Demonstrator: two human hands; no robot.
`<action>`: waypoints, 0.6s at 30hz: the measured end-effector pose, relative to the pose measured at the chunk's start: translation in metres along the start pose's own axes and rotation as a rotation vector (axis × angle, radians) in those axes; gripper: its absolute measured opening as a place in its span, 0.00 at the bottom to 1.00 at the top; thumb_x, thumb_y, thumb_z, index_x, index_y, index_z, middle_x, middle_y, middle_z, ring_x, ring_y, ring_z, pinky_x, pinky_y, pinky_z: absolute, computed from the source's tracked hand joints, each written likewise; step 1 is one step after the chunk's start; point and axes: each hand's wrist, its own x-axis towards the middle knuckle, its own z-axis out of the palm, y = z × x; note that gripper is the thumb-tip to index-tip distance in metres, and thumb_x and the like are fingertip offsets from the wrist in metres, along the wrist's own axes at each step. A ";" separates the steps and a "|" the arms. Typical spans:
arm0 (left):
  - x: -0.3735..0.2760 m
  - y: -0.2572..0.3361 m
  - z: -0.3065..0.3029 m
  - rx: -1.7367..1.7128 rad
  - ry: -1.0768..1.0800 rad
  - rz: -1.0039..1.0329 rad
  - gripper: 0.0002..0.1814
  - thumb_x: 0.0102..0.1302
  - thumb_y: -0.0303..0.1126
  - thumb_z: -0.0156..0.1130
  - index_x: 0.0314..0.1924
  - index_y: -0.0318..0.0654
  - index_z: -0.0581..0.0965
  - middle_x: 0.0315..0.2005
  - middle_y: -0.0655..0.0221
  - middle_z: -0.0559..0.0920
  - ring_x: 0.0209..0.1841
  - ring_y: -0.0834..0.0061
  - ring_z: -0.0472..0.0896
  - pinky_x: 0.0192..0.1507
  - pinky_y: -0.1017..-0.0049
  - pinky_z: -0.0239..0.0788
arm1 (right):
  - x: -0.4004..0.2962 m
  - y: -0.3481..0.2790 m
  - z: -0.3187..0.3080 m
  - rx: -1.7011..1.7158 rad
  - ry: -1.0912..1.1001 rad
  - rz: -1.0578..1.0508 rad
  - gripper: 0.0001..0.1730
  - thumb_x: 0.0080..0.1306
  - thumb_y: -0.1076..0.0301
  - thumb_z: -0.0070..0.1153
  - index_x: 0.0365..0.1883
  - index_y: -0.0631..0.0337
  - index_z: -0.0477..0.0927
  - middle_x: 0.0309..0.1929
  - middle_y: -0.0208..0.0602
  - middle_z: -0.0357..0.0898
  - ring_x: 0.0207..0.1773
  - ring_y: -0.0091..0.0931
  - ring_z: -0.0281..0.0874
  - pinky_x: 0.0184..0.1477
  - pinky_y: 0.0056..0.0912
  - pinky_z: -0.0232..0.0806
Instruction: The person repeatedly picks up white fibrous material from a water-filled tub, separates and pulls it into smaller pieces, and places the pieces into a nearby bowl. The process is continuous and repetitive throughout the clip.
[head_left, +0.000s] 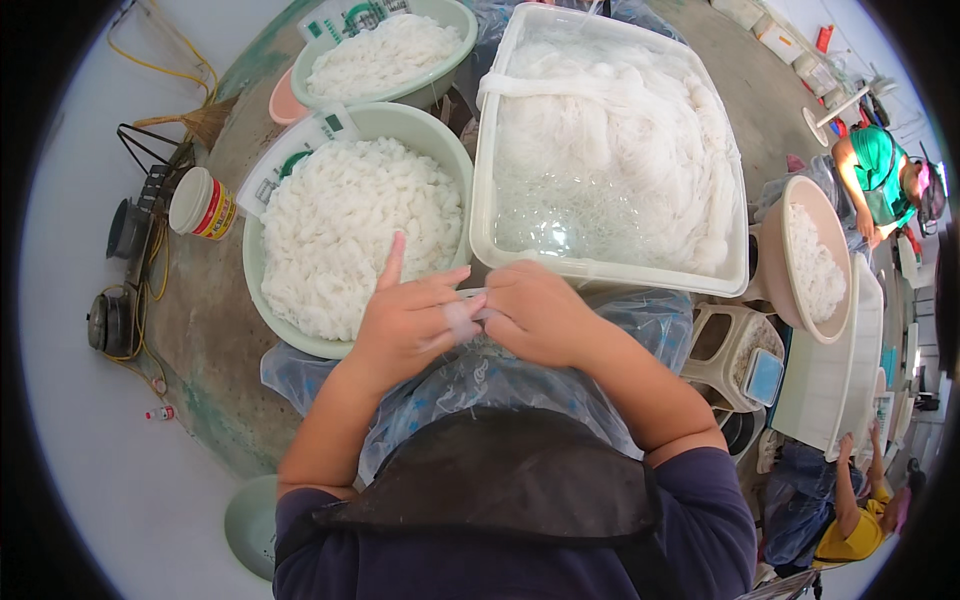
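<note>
My left hand (412, 322) is over the near edge of a pale green basin (356, 112), fingers spread, with a thin wet white strand (459, 321) wrapped around some of them. Close beside it, my right hand (536, 311) is curled tight on the other end of that strand. Small white fibre bundles (352, 217) fill the basin. Ahead to the right stands a white rectangular tub (484, 187) holding water and long white fibre (637, 135), with one band of fibre (547, 86) laid over its left rim. The hands are slightly blurred.
Another green basin (469, 37) of white bundles stands at the top. A lidded bucket (196, 202) and broom (210, 120) are at left. Plastic stools (720, 352) and a beige basin (799, 187) stand at right, near people in green (877, 165) and yellow (855, 536).
</note>
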 end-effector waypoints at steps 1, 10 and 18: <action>0.001 0.002 0.003 0.080 -0.009 0.018 0.07 0.64 0.32 0.68 0.41 0.45 0.85 0.44 0.68 0.85 0.57 0.59 0.82 0.75 0.44 0.43 | -0.002 0.001 0.004 -0.027 -0.070 0.067 0.11 0.63 0.64 0.52 0.28 0.63 0.76 0.30 0.44 0.74 0.37 0.44 0.73 0.42 0.47 0.66; 0.001 0.034 -0.005 -1.275 0.380 -0.421 0.07 0.79 0.33 0.48 0.48 0.37 0.69 0.55 0.42 0.79 0.60 0.51 0.80 0.66 0.51 0.66 | -0.015 -0.002 -0.012 0.440 0.190 0.347 0.18 0.58 0.57 0.64 0.37 0.62 0.78 0.31 0.33 0.70 0.36 0.29 0.73 0.41 0.37 0.68; 0.017 0.032 0.004 -1.262 0.479 -0.551 0.12 0.82 0.39 0.41 0.51 0.38 0.65 0.53 0.39 0.79 0.42 0.62 0.85 0.43 0.69 0.76 | -0.016 -0.017 0.014 0.694 -0.135 0.039 0.13 0.64 0.62 0.49 0.28 0.64 0.73 0.29 0.45 0.72 0.32 0.40 0.71 0.37 0.39 0.65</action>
